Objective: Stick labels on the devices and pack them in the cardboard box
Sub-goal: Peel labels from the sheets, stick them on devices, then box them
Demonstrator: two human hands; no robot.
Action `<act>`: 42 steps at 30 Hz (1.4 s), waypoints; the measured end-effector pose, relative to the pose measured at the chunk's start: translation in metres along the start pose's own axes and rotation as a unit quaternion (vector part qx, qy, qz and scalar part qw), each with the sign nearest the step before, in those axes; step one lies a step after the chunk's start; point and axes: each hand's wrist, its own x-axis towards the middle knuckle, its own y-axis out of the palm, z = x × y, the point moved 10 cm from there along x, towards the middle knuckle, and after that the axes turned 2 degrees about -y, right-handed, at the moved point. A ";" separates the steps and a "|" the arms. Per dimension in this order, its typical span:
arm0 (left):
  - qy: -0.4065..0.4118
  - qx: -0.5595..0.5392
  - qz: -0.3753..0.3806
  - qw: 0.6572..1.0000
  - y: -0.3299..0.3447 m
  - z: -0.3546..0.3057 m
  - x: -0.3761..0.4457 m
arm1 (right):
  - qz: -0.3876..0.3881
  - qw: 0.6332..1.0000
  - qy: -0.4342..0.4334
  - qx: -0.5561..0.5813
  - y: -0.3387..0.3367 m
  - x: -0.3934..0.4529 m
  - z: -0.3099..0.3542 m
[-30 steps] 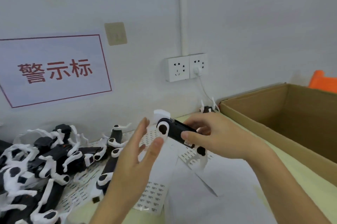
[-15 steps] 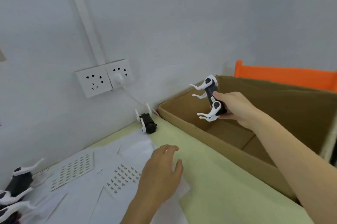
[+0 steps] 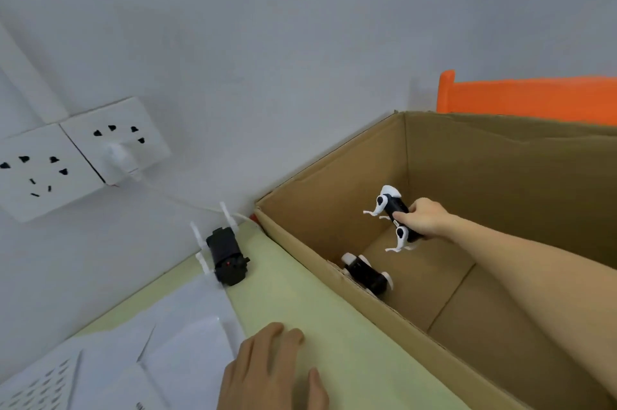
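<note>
The cardboard box (image 3: 334, 182) holds one device (image 3: 367, 272); the right hand (image 3: 422, 217), now lower inside, grips another device (image 3: 395, 209); left hand (image 3: 277, 369) rests spread.

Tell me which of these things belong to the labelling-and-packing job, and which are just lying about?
Job: device in the right hand; device in the box; cardboard box; label sheets; device by the wall.

Lying about: wall sockets; orange object.

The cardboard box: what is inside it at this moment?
One black-and-white device lies on the floor of the cardboard box. The right hand holds another device above it. The near wall hides part of the floor.
</note>
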 end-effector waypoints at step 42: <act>-0.052 -0.010 0.031 0.998 0.014 0.020 -0.003 | 0.091 0.905 -0.150 -0.388 0.102 -0.016 0.069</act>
